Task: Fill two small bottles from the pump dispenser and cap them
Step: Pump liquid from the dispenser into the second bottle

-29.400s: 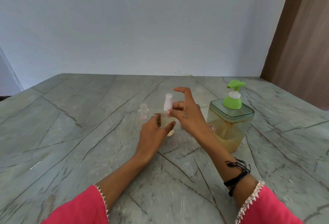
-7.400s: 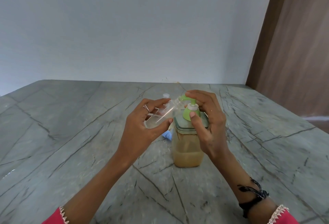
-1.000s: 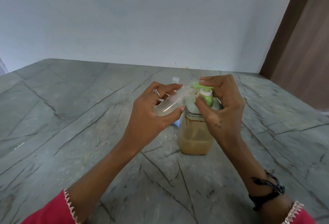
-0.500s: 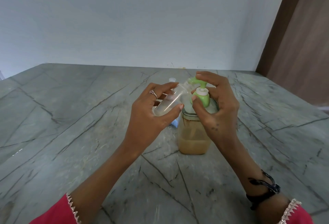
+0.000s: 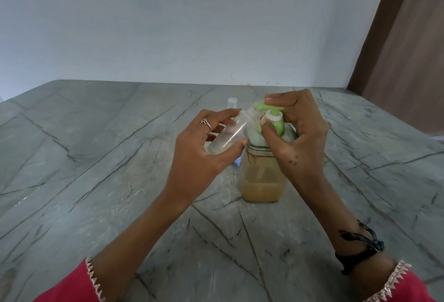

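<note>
Above the table, left hand (image 5: 199, 155) grips tilted bottle (image 5: 225, 137); right hand (image 5: 298, 138) clasps pump (image 5: 271, 115).

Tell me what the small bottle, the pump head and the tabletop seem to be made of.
Small bottle: clear plastic, probably; fingers show through it.
Pump head: glossy green plastic with a white collar.
Tabletop: polished grey stone, likely marble or granite; dark veins and a faint sheen.

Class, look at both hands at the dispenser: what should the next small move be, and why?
Probably press the green pump head down again. The left hand holds the small bottle tilted, mouth at the nozzle, with little liquid visible inside, while the right hand already grips the pump.
</note>
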`<state>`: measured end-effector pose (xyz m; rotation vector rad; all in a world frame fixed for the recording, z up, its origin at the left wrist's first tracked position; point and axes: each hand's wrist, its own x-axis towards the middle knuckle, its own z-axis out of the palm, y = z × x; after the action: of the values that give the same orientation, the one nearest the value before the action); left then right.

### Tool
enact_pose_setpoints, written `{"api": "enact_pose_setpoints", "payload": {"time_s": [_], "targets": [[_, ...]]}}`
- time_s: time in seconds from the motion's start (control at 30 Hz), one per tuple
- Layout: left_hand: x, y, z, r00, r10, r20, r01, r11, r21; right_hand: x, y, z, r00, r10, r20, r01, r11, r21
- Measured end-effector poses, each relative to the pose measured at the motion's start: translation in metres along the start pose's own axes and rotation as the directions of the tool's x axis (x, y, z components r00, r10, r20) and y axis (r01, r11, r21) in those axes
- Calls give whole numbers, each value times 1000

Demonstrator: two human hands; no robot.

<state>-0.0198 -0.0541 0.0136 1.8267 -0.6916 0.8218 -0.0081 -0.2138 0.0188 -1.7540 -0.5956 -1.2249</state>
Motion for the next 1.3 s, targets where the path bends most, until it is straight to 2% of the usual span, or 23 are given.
{"api": "enact_pose_setpoints", "payload": {"time_s": [0.33, 0.67, 1.03, 1.3], "targets": [[-1, 1, 2, 999, 15, -31, -15, 1000, -12, -6, 4, 1, 999, 14, 34, -16, 998, 67], [-3, -3, 2, 999, 36, -18, -36, 999, 20, -2, 1, 2, 998, 60, -35, -58, 996, 71], [-1, -1, 2, 999, 37, -34, -36, 999, 29, -8, 7, 0, 998, 3, 63, -8, 997, 83], [-1, -1, 2, 999, 40, -17, -39, 998, 54, -4, 3, 2, 1000, 14, 5, -15, 996, 88]]}}
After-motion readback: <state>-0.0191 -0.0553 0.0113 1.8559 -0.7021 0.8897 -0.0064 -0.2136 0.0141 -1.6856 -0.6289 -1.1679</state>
